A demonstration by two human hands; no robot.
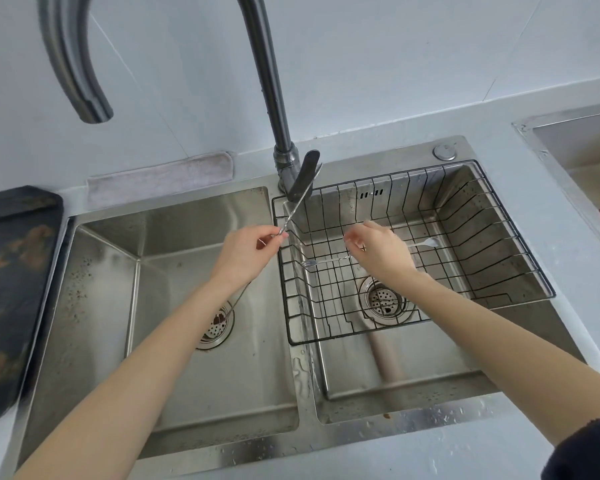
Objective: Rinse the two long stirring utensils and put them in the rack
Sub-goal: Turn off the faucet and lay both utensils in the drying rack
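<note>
Pinching one long stirring utensil (297, 209) near its middle, the left hand (246, 251) tilts it up toward the faucet lever (303, 180), over the divider between the basins. The second utensil (326, 262) is held by the right hand (378, 252) low over the wire rack (465, 258) in the right basin, fingers curled on it, it seems. No water is visibly running. Judging by this, racking has begun but neither utensil is released.
</note>
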